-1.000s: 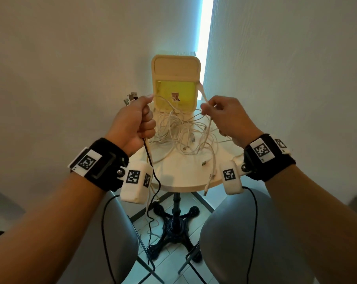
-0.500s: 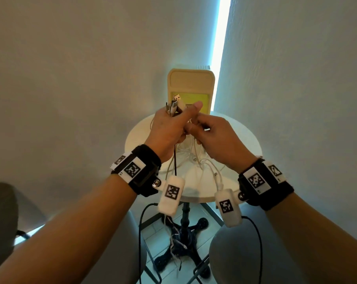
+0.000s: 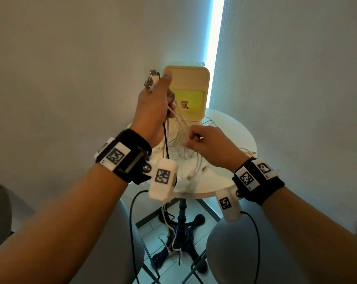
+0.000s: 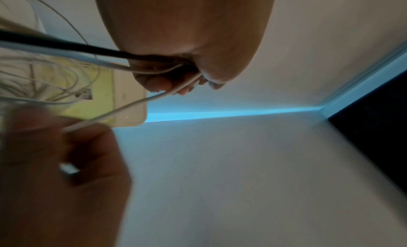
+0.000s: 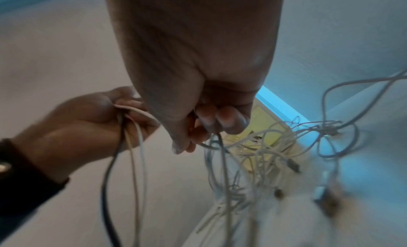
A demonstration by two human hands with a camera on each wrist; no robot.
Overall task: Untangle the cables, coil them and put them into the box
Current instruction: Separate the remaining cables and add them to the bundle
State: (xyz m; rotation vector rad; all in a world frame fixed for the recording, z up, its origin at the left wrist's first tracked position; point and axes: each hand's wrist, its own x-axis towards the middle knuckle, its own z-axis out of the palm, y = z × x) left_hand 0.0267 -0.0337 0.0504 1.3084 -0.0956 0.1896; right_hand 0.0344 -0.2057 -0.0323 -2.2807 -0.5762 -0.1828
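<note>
My left hand (image 3: 163, 97) is raised in front of the box and grips a bundle of cable ends. USB plugs (image 3: 152, 79) stick out above its thumb, and a black cable (image 3: 165, 140) and white ones hang below it. Lower and to the right, my right hand (image 3: 192, 138) pinches one white cable (image 4: 136, 102) that runs taut up to the left hand. The tangle of white cables (image 3: 185, 158) lies on the table under both hands. The open box (image 3: 189, 93) stands at the table's back, lid upright, yellow inside. The right wrist view shows the right hand's fingers (image 5: 220, 121) curled over strands of the tangle (image 5: 264, 155).
The small round white table (image 3: 239, 158) sits in a corner between two close walls. Its black pedestal foot (image 3: 181, 232) stands on the tiled floor. Some cable ends (image 3: 169, 238) dangle past the table's front edge. Grey seats (image 3: 235, 255) flank my arms.
My left hand has lifted the bundle of plug ends higher. My right hand has left it and dropped down along a white cable toward the tangle.
</note>
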